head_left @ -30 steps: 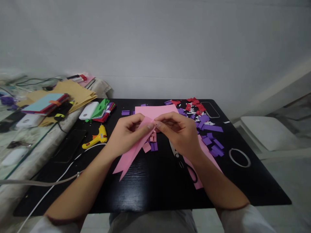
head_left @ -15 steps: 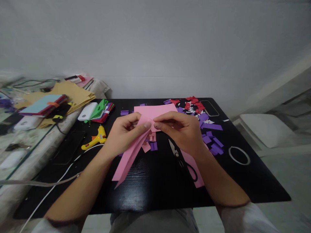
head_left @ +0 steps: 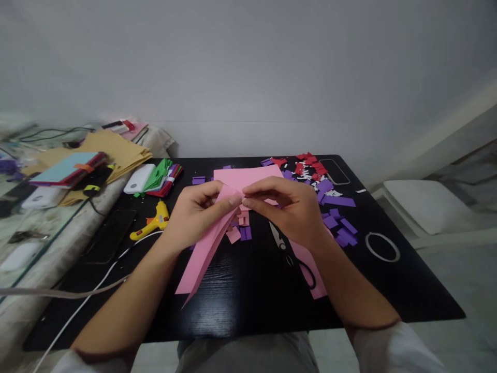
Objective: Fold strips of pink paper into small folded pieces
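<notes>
I see left hand and right hand pinching folded pink paper strip, lower end parted; scissors, purple scraps nearby.

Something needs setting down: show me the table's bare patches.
Bare: front of black table, between held pink paper and scissors; front right corner, nearer than white ring. Crowded: far right, with purple scraps and red scraps; left, by yellow glue gun.

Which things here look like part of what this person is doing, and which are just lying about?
Likely part of it:
- folded pink paper, between left hand and right hand
- scissors, close by

Seemingly just lying about:
- yellow glue gun
- red scraps
- brown paper
</notes>
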The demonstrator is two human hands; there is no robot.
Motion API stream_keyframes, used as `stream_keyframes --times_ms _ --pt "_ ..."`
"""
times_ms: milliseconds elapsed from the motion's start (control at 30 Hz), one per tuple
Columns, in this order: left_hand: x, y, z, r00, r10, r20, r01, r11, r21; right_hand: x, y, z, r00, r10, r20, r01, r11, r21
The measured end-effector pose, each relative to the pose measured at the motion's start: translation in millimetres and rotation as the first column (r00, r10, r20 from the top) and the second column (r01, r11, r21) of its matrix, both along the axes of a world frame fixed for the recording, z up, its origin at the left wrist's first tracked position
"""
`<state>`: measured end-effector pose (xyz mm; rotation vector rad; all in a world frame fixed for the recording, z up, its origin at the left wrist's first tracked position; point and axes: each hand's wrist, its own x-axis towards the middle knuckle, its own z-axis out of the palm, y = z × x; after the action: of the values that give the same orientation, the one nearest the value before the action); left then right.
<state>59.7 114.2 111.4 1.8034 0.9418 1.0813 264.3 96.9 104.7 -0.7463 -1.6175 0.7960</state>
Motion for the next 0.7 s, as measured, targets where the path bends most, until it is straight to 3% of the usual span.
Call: stream_keyframes --times_ms 233,700 --pt "0.1 0.0 0.1 0.997 -0.062 0.041 0.064 0.996 -0.057 2.5 5.5 -2.4 0.998 -0.032 0.053 0.025 0.992 0.123" --pt "-4.2 4.2 -2.9 0.981 -0.152 0.122 0.160 0.985 -0.062 3.6 5.0 -1.1 0.997 -0.018 0.075 0.005 0.986 0.165"
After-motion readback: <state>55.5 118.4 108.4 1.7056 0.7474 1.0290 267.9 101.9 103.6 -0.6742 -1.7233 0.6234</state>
